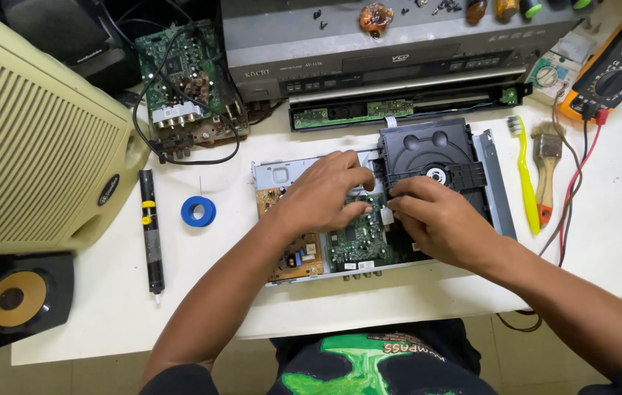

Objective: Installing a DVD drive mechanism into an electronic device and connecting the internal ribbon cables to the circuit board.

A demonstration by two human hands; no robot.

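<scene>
A white worktable [106,307] fills most of the view, its surface a little scuffed and evenly lit, with only soft shadows. Its front edge runs across the bottom, and below it a strip of pale tiled floor [238,366] shows. At the left a large cream speaker cabinet [33,139] with a ribbed grille lies tilted against the table's edge. Under it sits a black speaker [11,300] with a gold cone. Along the back, a grey disc player [369,51] stands against the far edge, small screws scattered on its top. No wall or window is in sight.
</scene>
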